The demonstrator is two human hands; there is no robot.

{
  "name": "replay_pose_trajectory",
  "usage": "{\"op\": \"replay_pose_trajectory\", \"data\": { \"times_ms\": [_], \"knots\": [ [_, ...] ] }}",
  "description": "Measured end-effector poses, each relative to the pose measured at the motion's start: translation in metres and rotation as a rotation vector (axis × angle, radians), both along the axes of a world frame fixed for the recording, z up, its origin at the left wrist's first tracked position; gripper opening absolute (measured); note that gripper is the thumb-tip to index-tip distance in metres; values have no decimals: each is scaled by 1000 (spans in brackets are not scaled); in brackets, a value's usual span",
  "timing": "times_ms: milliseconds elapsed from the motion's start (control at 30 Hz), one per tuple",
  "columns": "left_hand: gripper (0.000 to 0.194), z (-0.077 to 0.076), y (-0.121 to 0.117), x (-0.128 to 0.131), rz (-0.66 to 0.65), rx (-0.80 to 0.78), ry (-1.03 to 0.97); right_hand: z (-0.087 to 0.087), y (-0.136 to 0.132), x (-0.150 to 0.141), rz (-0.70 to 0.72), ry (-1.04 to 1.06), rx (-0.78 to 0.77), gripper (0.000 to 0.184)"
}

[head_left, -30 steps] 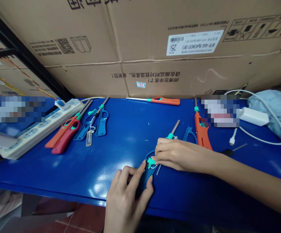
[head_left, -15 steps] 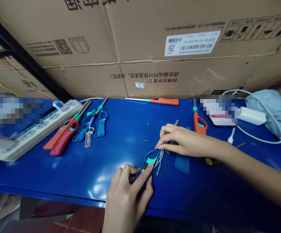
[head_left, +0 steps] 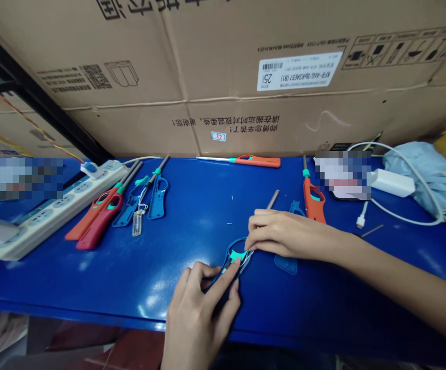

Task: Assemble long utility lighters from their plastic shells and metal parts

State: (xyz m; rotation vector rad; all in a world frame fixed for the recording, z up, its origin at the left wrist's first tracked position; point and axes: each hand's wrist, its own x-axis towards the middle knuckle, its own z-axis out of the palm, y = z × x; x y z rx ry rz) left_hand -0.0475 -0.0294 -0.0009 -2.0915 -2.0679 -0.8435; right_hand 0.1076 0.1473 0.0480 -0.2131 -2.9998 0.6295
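My left hand is closed around a blue half-shell of a long-neck gas lighter, held low over the table. Its index finger presses beside the teal trigger inside the shell. Thin wires run along the shell's right side. My right hand pinches the lighter's neck at the shell's front end, and a metal tube pokes out beyond its fingers. The fingers hide where tube and shell meet. Another blue shell half lies under the right forearm, partly covered.
On the blue table lie a red lighter, orange lighters, and an opened blue lighter with a clear tank. A power strip is left; a phone, charger and cable are right. Cardboard stands behind.
My right hand has moved down with the metal tube, closer to the shell's front end. The wires now lie closer along the shell. My left hand keeps its hold.
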Motion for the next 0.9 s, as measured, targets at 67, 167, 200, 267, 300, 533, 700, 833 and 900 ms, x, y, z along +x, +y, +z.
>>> {"op": "replay_pose_trajectory", "data": {
  "times_ms": [67, 167, 200, 267, 300, 533, 700, 833, 900],
  "knots": [
    [41, 0, 1, 0, 0, 0, -4, -1, 0, 1, -2, 3, 0, 21],
    [40, 1, 1, 1, -1, 1, -12, -2, 0, 0, -9, 12, -50, 21],
    [41, 1, 1, 1, -2, -2, -14, -3, 0, 0, -13, 19, -77, 20],
    [41, 1, 1, 1, -2, -5, -17, -4, -1, -2, -26, 36, -122, 19],
    [42, 1, 1, 1, -1, -5, -18, -4, -1, -3, -32, 40, -137, 18],
    [41, -2, 1, 1, 26, 5, -27, 0, 1, -14, -91, -60, -218, 12],
    [43, -4, -1, 3, 83, 25, -52, 7, 0, -21, -60, -134, -216, 14],
    [40, -4, 1, 4, 75, 29, -44, 9, 1, -24, -71, -161, -202, 13],
    [40, -3, 1, 3, 55, 21, -35, 9, 3, -25, -67, -181, -204, 12]
  ]
}}
